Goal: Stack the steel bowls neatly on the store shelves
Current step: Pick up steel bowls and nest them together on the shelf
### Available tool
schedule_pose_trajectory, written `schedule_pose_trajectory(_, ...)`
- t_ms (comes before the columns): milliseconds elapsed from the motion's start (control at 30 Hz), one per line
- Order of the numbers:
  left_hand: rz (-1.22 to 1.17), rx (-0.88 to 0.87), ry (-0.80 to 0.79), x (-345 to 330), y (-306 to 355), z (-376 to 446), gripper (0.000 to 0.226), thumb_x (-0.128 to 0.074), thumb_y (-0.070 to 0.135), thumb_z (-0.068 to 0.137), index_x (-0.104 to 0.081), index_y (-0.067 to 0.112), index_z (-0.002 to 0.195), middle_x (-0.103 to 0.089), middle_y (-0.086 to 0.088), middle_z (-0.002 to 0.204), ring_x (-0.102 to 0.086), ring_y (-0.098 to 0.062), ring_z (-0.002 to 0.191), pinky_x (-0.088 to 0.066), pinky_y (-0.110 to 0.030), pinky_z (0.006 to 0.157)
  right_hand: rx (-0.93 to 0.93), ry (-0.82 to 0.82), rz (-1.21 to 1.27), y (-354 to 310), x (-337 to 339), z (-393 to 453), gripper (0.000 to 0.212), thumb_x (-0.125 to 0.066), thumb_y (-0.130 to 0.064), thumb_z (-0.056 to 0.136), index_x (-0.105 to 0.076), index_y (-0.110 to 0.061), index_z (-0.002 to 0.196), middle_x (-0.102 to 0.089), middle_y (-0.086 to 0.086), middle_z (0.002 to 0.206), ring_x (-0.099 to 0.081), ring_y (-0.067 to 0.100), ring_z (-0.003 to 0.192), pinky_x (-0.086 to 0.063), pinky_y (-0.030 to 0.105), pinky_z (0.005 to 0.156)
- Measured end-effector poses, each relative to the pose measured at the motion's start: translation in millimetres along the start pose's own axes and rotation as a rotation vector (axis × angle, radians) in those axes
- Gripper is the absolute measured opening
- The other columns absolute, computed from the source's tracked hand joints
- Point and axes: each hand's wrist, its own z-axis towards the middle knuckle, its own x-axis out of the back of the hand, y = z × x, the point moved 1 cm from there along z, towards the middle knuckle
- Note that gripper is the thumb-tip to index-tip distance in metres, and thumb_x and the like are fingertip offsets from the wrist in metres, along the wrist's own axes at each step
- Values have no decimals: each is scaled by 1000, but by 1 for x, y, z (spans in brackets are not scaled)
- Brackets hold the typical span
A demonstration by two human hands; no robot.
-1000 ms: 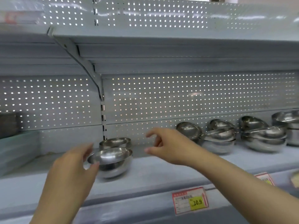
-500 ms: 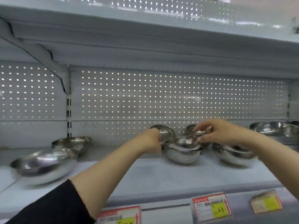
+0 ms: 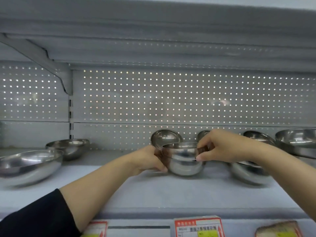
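Note:
A small stack of two nested steel bowls (image 3: 183,161) stands upright on the grey shelf (image 3: 153,190) in the middle. My left hand (image 3: 148,161) grips its left side, fingers curled round the wall. My right hand (image 3: 222,146) pinches the rim of the upper bowl from the right, thumb low and fingers over the edge. Behind the stack a single bowl (image 3: 166,137) leans on edge against the perforated back panel. Two more bowls lie at the left: a near one (image 3: 29,165) and a far one (image 3: 68,147).
More steel bowls sit to the right: a low one (image 3: 248,173) under my right forearm, one leaning at the back (image 3: 258,136), and a large one (image 3: 297,142) at the right edge. An upper shelf (image 3: 153,40) overhangs. Price tags (image 3: 198,227) line the shelf front.
The view has swung right from the left-hand bowls. Both hands have reached the middle stack and closed on it; half a second ago the left hand was just arriving beside it.

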Motion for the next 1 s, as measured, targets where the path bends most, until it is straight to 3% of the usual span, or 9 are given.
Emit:
schedule_pose_trajectory(200,-57,7,-17,-1,-1,-1,42,-56,-19,76,-59,0,113,-64,-5,91,-62,-10,82,-51,-11,65,1,33,4,-3,-8,-3,26,-67,-42,81,-61,-28,60,-53,-16,50,-43,0,46,-35,12,47)
schedule_pose_trajectory(500,-66,-23,-10,-1,-2,0,46,-57,-21,74,-59,-3,116,-65,-7,91,-62,-12,81,-53,-12,69,38,13,-145,-13,-10,-6,32,-49,-41,93,-46,-37,62,-57,-13,71,-51,4,65,-39,27,61)
schedule_pose_trajectory(633,-75,-17,-19,-1,-2,1,45,-58,-20,74,-60,-3,116,-66,-5,89,-63,-11,81,-52,-11,67,43,24,-142,-14,-12,-8,21,-47,-41,94,-56,-31,78,-61,-11,79,-56,10,74,-45,30,68)
schedule_pose_trajectory(800,-75,-20,-15,-1,-3,1,44,-58,-20,74,-60,-5,115,-66,-8,93,-63,-11,82,-53,-10,67,59,55,-55,-9,-18,-11,24,-50,-41,93,-58,-34,72,-59,-12,74,-55,7,73,-44,26,68)
schedule_pose_trajectory(867,-73,-20,-16,-1,-3,1,45,-59,-19,74,-59,-5,116,-65,-10,97,-63,-12,84,-53,-10,68,41,77,-12,-7,-20,-12,17,-52,-47,90,-61,-35,83,-55,-15,78,-53,3,75,-43,21,67)
schedule_pose_trajectory(933,-70,-16,-15,0,-3,1,45,-59,-19,73,-59,-5,116,-65,-11,98,-63,-14,85,-52,-10,69,-12,107,8,-4,-21,-12,28,-54,-60,81,-58,-36,96,-48,-17,87,-49,-3,77,-37,17,64)
schedule_pose_trajectory(1000,-60,-16,-13,-1,-2,0,46,-60,-20,72,-59,-5,116,-65,-11,97,-62,-16,86,-53,-12,72,-87,86,12,-1,-24,-12,38,-57,-67,72,-54,-38,96,-44,-17,92,-47,-4,79,-33,16,62)
